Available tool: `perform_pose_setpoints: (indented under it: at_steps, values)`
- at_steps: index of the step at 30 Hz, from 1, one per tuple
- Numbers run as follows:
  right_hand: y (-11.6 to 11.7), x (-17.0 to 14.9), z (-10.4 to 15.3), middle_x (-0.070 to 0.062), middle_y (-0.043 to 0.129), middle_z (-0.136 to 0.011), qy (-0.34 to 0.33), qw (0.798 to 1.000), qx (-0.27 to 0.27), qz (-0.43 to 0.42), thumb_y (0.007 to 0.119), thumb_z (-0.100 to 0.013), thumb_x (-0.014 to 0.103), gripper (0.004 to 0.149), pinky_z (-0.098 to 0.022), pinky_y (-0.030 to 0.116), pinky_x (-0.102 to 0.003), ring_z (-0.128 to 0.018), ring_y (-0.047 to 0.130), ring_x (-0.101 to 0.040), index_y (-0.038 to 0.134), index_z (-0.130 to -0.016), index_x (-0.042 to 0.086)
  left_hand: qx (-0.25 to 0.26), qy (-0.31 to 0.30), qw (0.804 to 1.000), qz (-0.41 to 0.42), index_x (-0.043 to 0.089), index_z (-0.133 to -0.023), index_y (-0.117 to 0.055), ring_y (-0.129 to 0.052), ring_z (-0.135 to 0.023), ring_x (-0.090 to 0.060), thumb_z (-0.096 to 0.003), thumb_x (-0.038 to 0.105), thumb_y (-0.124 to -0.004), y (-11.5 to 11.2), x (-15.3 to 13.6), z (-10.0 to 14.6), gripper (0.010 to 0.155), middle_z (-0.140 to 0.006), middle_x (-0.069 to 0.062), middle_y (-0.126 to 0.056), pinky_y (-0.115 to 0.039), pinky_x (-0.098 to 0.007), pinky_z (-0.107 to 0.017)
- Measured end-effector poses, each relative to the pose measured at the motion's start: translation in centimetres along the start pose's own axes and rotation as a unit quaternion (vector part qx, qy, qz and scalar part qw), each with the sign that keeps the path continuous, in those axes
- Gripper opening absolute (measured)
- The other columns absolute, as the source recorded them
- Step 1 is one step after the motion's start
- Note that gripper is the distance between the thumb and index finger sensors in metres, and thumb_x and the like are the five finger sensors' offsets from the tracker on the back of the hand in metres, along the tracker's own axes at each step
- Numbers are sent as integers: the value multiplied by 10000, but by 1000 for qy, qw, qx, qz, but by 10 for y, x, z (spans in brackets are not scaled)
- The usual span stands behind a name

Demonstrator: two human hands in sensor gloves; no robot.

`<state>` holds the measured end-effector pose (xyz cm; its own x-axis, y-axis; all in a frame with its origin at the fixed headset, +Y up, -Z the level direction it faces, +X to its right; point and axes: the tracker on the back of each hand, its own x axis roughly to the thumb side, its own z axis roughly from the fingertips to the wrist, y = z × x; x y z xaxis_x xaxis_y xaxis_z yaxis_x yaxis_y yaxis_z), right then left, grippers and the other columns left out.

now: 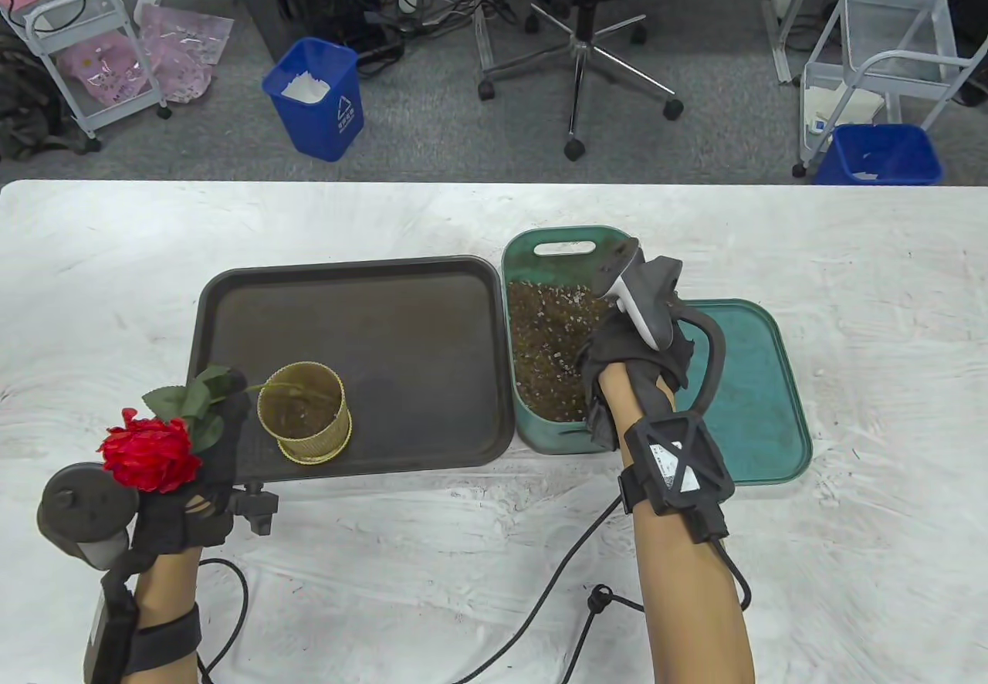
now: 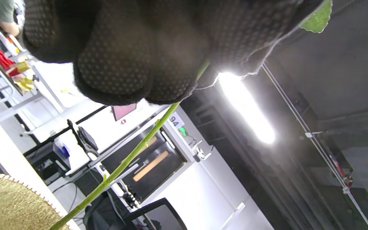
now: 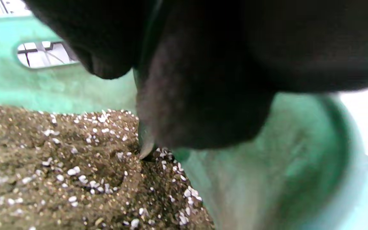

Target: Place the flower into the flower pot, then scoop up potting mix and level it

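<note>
A red artificial flower (image 1: 150, 452) with green leaves is held by my left hand (image 1: 204, 483) at the tray's front left corner. Its stem (image 2: 129, 159) slants down into the gold flower pot (image 1: 309, 437), and the left wrist view shows my fingers (image 2: 117, 73) curled round it above the pot's rim (image 2: 5, 198). My right hand (image 1: 614, 356) is over the green bin (image 1: 563, 240) of potting mix (image 1: 548, 344). There it grips a thin dark scoop (image 3: 145, 145) whose tip is sunk in the mix (image 3: 59, 166) by the bin's right wall. The tracker hides those fingers from above.
The pot stands at the front left of a dark tray (image 1: 386, 329). The bin's teal lid (image 1: 760, 398) lies flat right of the bin. Cables trail over the table's near part. Beyond the far edge stand an office chair, blue bins and carts.
</note>
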<state>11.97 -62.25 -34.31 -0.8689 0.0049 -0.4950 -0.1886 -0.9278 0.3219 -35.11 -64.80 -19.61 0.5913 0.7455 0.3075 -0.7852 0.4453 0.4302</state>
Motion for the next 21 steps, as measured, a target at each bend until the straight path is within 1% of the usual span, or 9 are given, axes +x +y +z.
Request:
perform_pose_setpoints:
  at_steps: [3, 6, 8, 10, 14, 21]
  values:
    - [1, -2, 0, -133, 1041, -451, 1, 1000, 11, 4, 812, -402, 350, 512, -28, 919, -359, -134, 1055, -250, 823, -803, 32, -3, -4, 1000, -2, 251, -800, -903, -1052, -456, -289, -412, 422, -851, -1, 1, 0, 427, -683, -2, -996, -864, -446, -450]
    - [4, -4, -1, -128, 1036, -447, -13, 998, 54, -12, 802, -404, 351, 508, -30, 911, -358, -133, 1046, -244, 825, -804, 38, -7, -8, 1000, -1, 250, -799, -904, -1051, -455, -293, -412, 420, -851, -4, 3, 0, 427, -681, -5, -997, -864, -447, -448]
    - [8, -6, -2, -125, 1034, -447, -26, 995, 89, -42, 796, -407, 349, 507, -30, 911, -356, -134, 1044, -241, 825, -804, 36, -10, -12, 1000, -4, 253, -800, -903, -1052, -455, -291, -411, 422, -851, -5, 5, 1, 427, -681, -3, -997, -864, -446, -450]
    - [9, -7, -4, -126, 1033, -446, -36, 991, 110, -68, 793, -407, 349, 509, -32, 910, -356, -136, 1043, -240, 824, -805, 33, -12, -14, 1000, -6, 251, -801, -903, -1051, -455, -292, -410, 422, -852, -6, 7, 2, 429, -681, -3, -997, -864, -447, -447]
    - [11, -10, -7, -125, 1032, -450, -47, 984, 135, -106, 785, -407, 347, 510, -38, 913, -358, -143, 1044, -239, 821, -806, 31, -12, -15, 1000, -6, 253, -799, -904, -1052, -455, -291, -410, 422, -851, -6, 7, 2, 427, -682, -2, -996, -864, -446, -448]
    - [13, -12, -11, -128, 1032, -458, -64, 961, 174, -205, 780, -405, 341, 513, -45, 918, -362, -152, 1050, -244, 817, -806, 24, -11, -12, 1000, -3, 251, -798, -905, -1052, -454, -291, -410, 421, -852, -5, 7, 1, 428, -681, -2, -997, -864, -447, -447]
